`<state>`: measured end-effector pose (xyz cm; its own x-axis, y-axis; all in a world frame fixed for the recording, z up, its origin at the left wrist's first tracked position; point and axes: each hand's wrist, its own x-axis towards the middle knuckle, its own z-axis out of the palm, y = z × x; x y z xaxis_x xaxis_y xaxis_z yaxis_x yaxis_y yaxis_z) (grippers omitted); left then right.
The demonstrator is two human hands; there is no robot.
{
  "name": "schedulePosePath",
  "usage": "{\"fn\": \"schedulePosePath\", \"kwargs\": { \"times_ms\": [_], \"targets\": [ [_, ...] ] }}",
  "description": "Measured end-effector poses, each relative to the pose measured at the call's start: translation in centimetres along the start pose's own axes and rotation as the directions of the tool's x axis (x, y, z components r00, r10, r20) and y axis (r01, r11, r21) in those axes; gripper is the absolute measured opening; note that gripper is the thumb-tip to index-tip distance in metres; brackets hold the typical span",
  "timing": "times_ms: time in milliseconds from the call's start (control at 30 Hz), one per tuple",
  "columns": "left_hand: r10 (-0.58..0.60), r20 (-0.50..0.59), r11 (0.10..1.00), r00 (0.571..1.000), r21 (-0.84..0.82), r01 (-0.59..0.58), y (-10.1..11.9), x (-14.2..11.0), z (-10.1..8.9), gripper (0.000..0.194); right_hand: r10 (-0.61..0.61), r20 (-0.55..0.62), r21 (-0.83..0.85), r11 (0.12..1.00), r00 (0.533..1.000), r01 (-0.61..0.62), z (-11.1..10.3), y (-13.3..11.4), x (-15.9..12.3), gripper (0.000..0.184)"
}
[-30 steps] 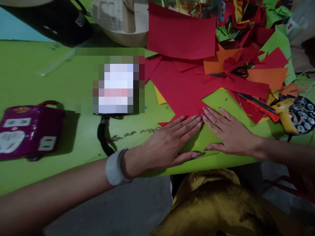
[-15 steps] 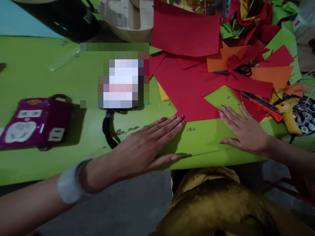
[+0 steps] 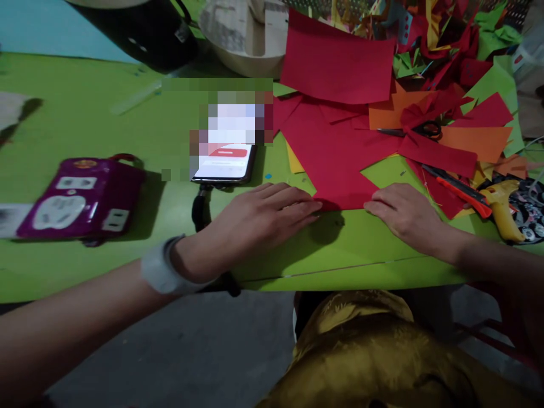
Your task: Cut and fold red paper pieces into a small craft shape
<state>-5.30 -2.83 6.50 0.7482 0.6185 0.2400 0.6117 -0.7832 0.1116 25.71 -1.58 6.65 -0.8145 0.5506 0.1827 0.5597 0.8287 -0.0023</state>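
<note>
Left hand [image 3: 272,212] bent at the red paper's [image 3: 340,153] near-left corner, right hand [image 3: 408,215] curled at its near-right, close to the table's [image 3: 85,260] near edge; can't tell if either pinches! Light, even pressure would best keep it flat

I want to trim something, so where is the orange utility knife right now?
In the head view, the orange utility knife lies on the right side, partly over red paper, just left of the yellow tool and below the scissors.
</note>
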Motion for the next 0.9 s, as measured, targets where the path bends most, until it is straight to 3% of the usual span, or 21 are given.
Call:
{"fn": "schedulePosePath", "kwargs": {
  "times_ms": [167, 333, 567, 667, 767, 900],
  "targets": [
    [0.008, 0.093, 0.997, 0.996, -0.073, -0.001, -0.8, 0.6, 0.4, 0.048, -0.106, 0.056, -0.113, 0.987, 0.993, 0.111, -0.6, -0.2, 0.5, 0.048],
    [0.004, 0.081, 0.998, 0.997, -0.069, 0.002, -0.8, 0.4, 0.4, 0.049, -0.164, 0.001, -0.172, 0.972, 0.986, 0.162, -0.6, -0.1, 0.7, 0.042],
    [-0.021, -0.033, 1.0, 0.999, -0.006, 0.021, -0.6, 1.1, 1.0, 0.039, -0.004, 0.006, -0.051, 0.999, 1.0, 0.004, 0.1, 0.4, 1.4, 0.033],
    [-0.102, -0.06, 0.987, 0.993, -0.133, 0.093, -0.5, 1.5, 0.8, 0.042, 0.13, 0.089, 0.035, 0.99, 0.988, -0.133, -0.1, 0.6, 2.0, 0.032],
    [-0.192, 0.022, 0.942, 0.981, -0.275, 0.191, -0.2, 1.9, 0.0, 0.046, 0.252, 0.198, 0.15, 0.947, 0.947, -0.283, -0.5, 0.9, 2.8, 0.024],
    [-0.19, 0.028, 0.981, 0.981, -0.041, 0.191, 0.4, 2.5, -0.3, 0.043, 0.32, 0.306, 0.231, 0.888, 0.896, -0.397, -0.9, 1.3, 3.9, 0.016]
  ]
}}
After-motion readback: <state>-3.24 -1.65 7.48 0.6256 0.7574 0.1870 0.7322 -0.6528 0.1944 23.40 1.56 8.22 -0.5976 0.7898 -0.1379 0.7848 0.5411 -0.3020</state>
